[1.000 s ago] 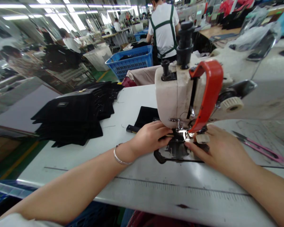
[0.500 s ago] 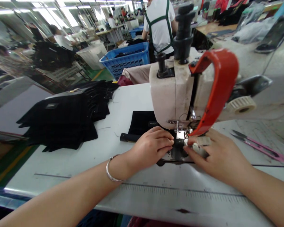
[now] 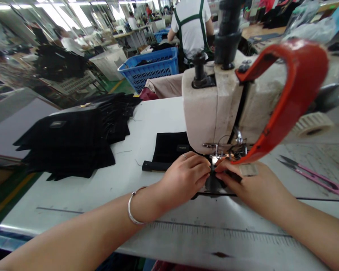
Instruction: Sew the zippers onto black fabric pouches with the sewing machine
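Observation:
A black fabric piece (image 3: 168, 146) with a small label lies on the table, its near edge folded over and its right part under the sewing machine (image 3: 203, 113). My left hand (image 3: 186, 175) has its fingers closed on the folded edge, just left of the presser foot (image 3: 214, 159). Close by on the right, my right hand (image 3: 251, 180) pinches the fabric near the needle, thumb and forefinger close together. A pale wrapping is on one of its fingers. The fabric between the two hands is mostly hidden by the fingers.
Left on the table (image 3: 130, 195) lies a stack of black fabric pieces (image 3: 73, 135). Pink-handled thread snips (image 3: 313, 175) rest at the right. The red curved guard (image 3: 296, 94) arches over my right hand. Behind stand a blue crate (image 3: 149, 69) and a person in white (image 3: 192, 30).
My right hand has moved left, closer to my left hand, and its fingertips have drawn together at the fabric. The view has shifted slightly, with the machine appearing larger.

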### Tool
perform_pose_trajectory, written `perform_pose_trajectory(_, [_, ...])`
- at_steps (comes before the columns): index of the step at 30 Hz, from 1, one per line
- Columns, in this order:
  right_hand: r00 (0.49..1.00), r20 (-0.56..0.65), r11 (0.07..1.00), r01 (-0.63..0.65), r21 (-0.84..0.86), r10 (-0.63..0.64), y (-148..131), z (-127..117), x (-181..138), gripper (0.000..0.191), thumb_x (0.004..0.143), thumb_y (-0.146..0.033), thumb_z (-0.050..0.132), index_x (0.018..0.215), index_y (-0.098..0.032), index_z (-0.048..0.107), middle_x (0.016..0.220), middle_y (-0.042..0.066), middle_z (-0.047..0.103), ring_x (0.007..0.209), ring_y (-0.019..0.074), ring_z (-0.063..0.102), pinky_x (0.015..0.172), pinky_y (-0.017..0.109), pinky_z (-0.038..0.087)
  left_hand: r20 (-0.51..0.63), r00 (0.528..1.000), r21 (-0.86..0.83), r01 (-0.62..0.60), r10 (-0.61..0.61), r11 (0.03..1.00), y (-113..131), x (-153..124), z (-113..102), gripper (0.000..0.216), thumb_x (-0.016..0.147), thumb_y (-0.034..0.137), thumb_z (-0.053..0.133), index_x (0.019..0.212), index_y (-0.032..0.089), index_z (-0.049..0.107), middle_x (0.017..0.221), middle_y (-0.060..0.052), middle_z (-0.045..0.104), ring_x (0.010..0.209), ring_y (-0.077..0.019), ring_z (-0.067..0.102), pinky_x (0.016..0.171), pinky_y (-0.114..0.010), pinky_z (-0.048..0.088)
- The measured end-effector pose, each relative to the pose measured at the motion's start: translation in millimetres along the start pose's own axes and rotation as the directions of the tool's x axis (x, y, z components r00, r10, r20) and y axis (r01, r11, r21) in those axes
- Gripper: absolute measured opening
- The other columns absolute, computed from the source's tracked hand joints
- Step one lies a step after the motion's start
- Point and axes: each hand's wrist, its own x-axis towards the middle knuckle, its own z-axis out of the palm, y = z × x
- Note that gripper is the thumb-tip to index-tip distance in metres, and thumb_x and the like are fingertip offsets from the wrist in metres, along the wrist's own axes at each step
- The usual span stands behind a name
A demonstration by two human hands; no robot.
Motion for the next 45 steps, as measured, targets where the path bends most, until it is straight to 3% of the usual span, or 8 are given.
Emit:
perform_pose_trajectory(7, [1.000, -0.007, 0.997, -0.001, 0.074, 0.002, 1.6, 6.5, -5.4, 0.018, 0.098, -0.023, 0.057, 0.090, -0.022, 0.072, 0.091, 0.003, 0.075, 0.086, 0.0256, 0.069, 0.073, 0.038, 0.053, 0.017, 1.000, -0.087, 0.019, -0.018, 0.996, -2.8, -3.1, -2.9, 0.013, 0.097, 0.019, 0.062, 0.096, 0.018, 0.074, 0.103, -0.004, 0.078, 0.095, -0.0179, 0.071, 0.091, -0.035, 0.056])
perform_pose_trajectory(19, [0.975, 0.099, 0.973, -0.207, 0.100, 0.197, 7.8, 8.6, 1.9, 0.013, 0.089, -0.016, 0.063, 0.089, -0.021, 0.075, 0.094, 0.006, 0.076, 0.090, 0.0273, 0.070, 0.079, 0.041, 0.056, 0.002, 0.999, -0.115, 0.037, -0.037, 0.993, -12.4, 3.4, 2.4, 0.013, 0.096, 0.018, 0.063, 0.093, 0.019, 0.076, 0.100, -0.003, 0.078, 0.095, -0.0173, 0.071, 0.091, -0.034, 0.056])
perform_pose_trajectory(31, [0.981, 0.017, 0.972, -0.193, 0.135, 0.192, 12.7, 11.7, 5.6, 0.018, 0.092, -0.022, 0.058, 0.091, -0.026, 0.076, 0.083, 0.004, 0.074, 0.081, 0.0226, 0.070, 0.072, 0.035, 0.057, -0.010, 0.995, -0.092, 0.096, -0.097, 0.991, -17.8, 7.4, 7.1, 0.013, 0.095, 0.019, 0.064, 0.089, 0.020, 0.076, 0.092, -0.002, 0.076, 0.088, -0.0174, 0.069, 0.088, -0.033, 0.055])
perform_pose_trajectory(45, [0.984, 0.019, 0.980, -0.177, 0.094, 0.176, 14.5, 14.7, 4.2, 0.019, 0.093, -0.021, 0.058, 0.099, -0.025, 0.076, 0.090, 0.005, 0.076, 0.083, 0.0230, 0.071, 0.073, 0.035, 0.057, -0.017, 0.997, -0.134, 0.078, -0.081, 0.988, -23.5, 8.6, 9.8, 0.012, 0.093, 0.016, 0.066, 0.088, 0.018, 0.076, 0.095, -0.003, 0.076, 0.086, -0.0167, 0.069, 0.086, -0.032, 0.055])
